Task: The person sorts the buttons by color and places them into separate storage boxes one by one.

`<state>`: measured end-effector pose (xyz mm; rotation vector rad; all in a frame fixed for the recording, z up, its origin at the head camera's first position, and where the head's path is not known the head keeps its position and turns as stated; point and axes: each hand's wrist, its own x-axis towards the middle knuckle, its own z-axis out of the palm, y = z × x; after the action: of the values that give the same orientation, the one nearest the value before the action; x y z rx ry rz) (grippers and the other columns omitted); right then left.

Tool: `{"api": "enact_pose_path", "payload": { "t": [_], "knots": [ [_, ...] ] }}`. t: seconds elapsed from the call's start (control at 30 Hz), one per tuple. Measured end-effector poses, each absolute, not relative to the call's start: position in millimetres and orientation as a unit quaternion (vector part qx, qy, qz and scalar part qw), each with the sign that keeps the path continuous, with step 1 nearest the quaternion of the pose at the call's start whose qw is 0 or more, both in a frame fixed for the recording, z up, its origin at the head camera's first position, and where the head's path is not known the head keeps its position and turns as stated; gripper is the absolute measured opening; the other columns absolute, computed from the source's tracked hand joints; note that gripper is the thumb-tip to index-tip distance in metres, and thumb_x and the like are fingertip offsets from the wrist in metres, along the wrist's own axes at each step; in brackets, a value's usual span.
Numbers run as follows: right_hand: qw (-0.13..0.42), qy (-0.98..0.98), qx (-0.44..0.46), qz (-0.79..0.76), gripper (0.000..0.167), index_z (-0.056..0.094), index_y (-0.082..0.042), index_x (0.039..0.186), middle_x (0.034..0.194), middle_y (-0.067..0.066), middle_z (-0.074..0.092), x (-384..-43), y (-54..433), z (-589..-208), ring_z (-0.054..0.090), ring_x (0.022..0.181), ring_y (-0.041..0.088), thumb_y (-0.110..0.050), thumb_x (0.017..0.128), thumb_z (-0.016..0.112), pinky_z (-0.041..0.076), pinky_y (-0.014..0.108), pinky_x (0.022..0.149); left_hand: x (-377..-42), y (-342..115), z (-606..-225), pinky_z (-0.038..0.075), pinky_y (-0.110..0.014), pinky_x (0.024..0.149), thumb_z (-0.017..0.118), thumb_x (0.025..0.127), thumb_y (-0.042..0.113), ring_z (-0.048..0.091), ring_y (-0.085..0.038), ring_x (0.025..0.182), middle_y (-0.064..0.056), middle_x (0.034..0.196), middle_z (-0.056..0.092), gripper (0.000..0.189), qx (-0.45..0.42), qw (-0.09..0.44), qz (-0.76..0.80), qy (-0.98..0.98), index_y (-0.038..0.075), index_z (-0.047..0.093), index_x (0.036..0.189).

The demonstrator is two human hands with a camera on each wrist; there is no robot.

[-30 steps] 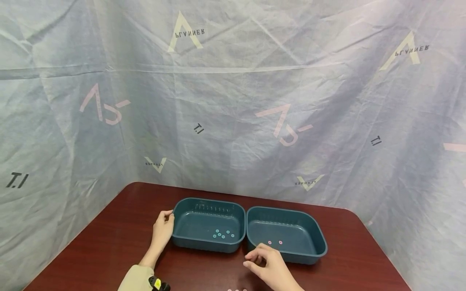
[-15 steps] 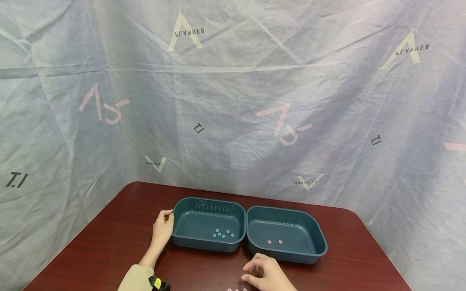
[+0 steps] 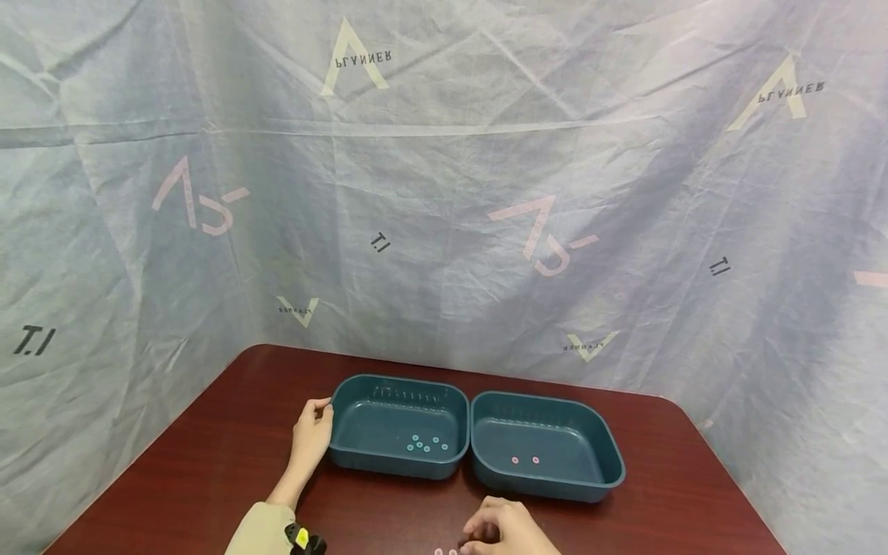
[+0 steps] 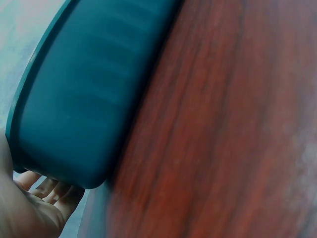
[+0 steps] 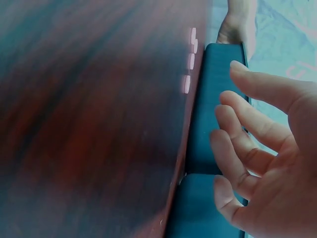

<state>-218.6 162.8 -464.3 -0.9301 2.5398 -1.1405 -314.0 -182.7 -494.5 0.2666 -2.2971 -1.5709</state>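
Note:
Two dark teal plastic trays lie side by side on the table, the left tray (image 3: 395,465) and the right tray (image 3: 548,487). My left hand (image 3: 311,435) holds the left tray at its left end, its lower fingers (image 4: 49,191) curled by the end wall. In that tray lie several small blue button-like discs (image 3: 419,445). Two pink button-like discs (image 3: 536,460) lie in the right tray. My right hand (image 3: 509,528) hovers near the front, fingers bent and thumb apart, holding nothing. Beside its thumb, several pink discs (image 5: 186,84) lie in a row on the table.
The dark red wooden table (image 3: 229,439) has rounded far corners. Grey printed cloth (image 3: 444,193) hangs behind and on both sides. A black band with a yellow mark (image 3: 303,537) is on my left wrist, over a beige sleeve (image 3: 260,532).
My right hand has drawn back from the right tray's near edge toward the row of pink discs, its thumb and fingers parting. The left hand and both trays have stayed put.

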Motion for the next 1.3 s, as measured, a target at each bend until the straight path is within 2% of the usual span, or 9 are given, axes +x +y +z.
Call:
{"api": "enact_pose_path", "payload": {
  "t": [0.17, 0.37, 0.7, 0.93, 1.0, 1.17, 1.3],
  "knots": [
    [0.112, 0.868, -0.313, -0.369, 0.012, 0.073, -0.012, 0.087, 0.076, -0.012, 0.055, -219, 162, -464, 0.049, 0.065, -0.004, -0.022, 0.079, 0.074, 0.043, 0.017, 0.059, -316, -182, -493, 0.044, -0.042, 0.084, 0.041, 0.099, 0.017, 0.056, -0.035, 0.106, -0.025, 0.118, 0.057, 0.033, 0.093, 0.176, -0.555, -0.808, 0.000, 0.050, 0.126],
    [0.092, 0.879, -0.332, -0.329, 0.009, 0.074, -0.013, 0.085, 0.075, -0.013, 0.055, -221, 163, -466, 0.049, 0.066, -0.006, -0.019, 0.079, 0.074, 0.043, 0.015, 0.060, -317, -182, -492, 0.044, -0.044, 0.086, 0.041, 0.099, 0.017, 0.056, -0.035, 0.107, -0.025, 0.118, 0.057, 0.033, 0.093, 0.173, -0.559, -0.806, 0.000, 0.050, 0.126],
    [0.097, 0.898, -0.317, -0.289, 0.005, 0.074, -0.019, 0.083, 0.073, -0.017, 0.055, -221, 160, -468, 0.047, 0.067, -0.007, -0.018, 0.077, 0.075, 0.033, 0.020, 0.063, -317, -184, -492, 0.044, -0.037, 0.080, 0.041, 0.100, 0.019, 0.056, -0.033, 0.105, -0.024, 0.118, 0.057, 0.033, 0.092, 0.163, -0.561, -0.807, 0.001, 0.050, 0.127],
    [0.098, 0.903, -0.315, -0.275, 0.007, 0.075, -0.022, 0.081, 0.073, -0.017, 0.057, -223, 158, -468, 0.046, 0.068, -0.005, -0.017, 0.077, 0.075, 0.034, 0.021, 0.063, -317, -184, -493, 0.044, -0.040, 0.083, 0.040, 0.100, 0.018, 0.056, -0.034, 0.107, -0.024, 0.118, 0.057, 0.033, 0.095, 0.163, -0.563, -0.805, 0.001, 0.050, 0.126],
    [0.087, 0.908, -0.315, -0.263, 0.007, 0.076, -0.023, 0.080, 0.073, -0.018, 0.058, -222, 157, -466, 0.045, 0.068, -0.005, -0.018, 0.076, 0.076, 0.032, 0.022, 0.063, -317, -184, -493, 0.044, -0.040, 0.083, 0.040, 0.100, 0.019, 0.056, -0.034, 0.107, -0.024, 0.119, 0.057, 0.033, 0.095, 0.161, -0.563, -0.805, 0.001, 0.050, 0.126],
    [0.015, 0.918, -0.343, -0.200, 0.008, 0.078, -0.026, 0.075, 0.072, -0.022, 0.062, -219, 152, -463, 0.045, 0.071, -0.006, -0.020, 0.070, 0.079, 0.026, 0.021, 0.061, -317, -184, -493, 0.044, -0.039, 0.082, 0.040, 0.100, 0.020, 0.056, -0.034, 0.107, -0.024, 0.118, 0.057, 0.033, 0.095, 0.160, -0.564, -0.804, 0.002, 0.050, 0.126],
    [-0.022, 0.915, -0.370, -0.159, 0.006, 0.078, -0.027, 0.072, 0.070, -0.021, 0.065, -219, 147, -462, 0.048, 0.070, -0.005, -0.022, 0.069, 0.080, 0.025, 0.018, 0.059, -316, -185, -492, 0.045, -0.039, 0.081, 0.040, 0.100, 0.020, 0.056, -0.035, 0.107, -0.024, 0.118, 0.057, 0.033, 0.093, 0.158, -0.565, -0.804, 0.002, 0.050, 0.126]
  ]
}}
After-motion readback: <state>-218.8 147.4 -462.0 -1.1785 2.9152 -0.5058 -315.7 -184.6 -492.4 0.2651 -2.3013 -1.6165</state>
